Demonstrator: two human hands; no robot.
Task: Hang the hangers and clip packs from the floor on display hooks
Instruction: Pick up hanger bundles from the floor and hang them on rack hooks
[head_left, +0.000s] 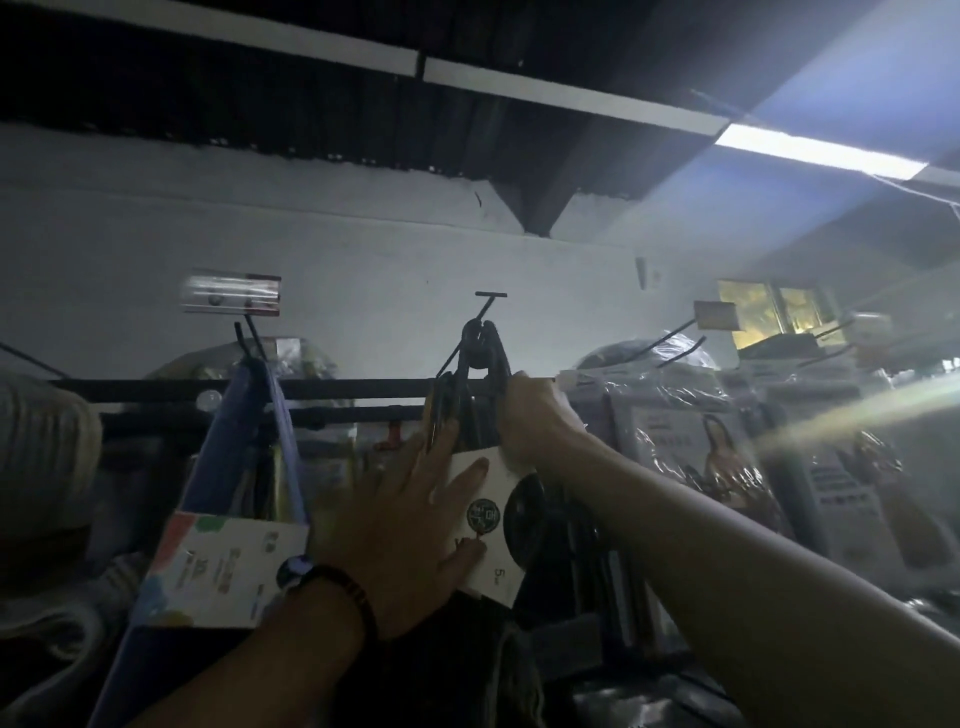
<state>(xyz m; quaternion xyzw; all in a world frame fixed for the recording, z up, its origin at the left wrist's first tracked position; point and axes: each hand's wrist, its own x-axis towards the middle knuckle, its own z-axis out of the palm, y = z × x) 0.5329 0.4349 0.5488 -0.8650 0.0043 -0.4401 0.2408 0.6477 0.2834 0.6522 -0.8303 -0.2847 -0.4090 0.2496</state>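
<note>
Both forearms reach up from the bottom edge, the left one with a dark bracelet (358, 592) at the wrist. My left hand (410, 525) lies flat below the display hook (488, 309), fingers spread and straight, pressing on the white card (498, 514) that bands the pack of black hangers (475, 353). My right hand (535, 415), just below and right of the hook, is curled tight round the hangers' necks. Their hook ends sit bunched on the wire, close behind its T-shaped tip; in this dim light I cannot tell if every one is over it. To do this well, I judge I should lift with the right hand and slide the necks back along the hook, away from the tip, while the left steadies the card so the bundle does not swing or twist. Left of the hook a blue pack (249, 441) hangs on its own peg; wrapped packs (675, 431) crowd the right, so I should avoid knocking either.
</note>
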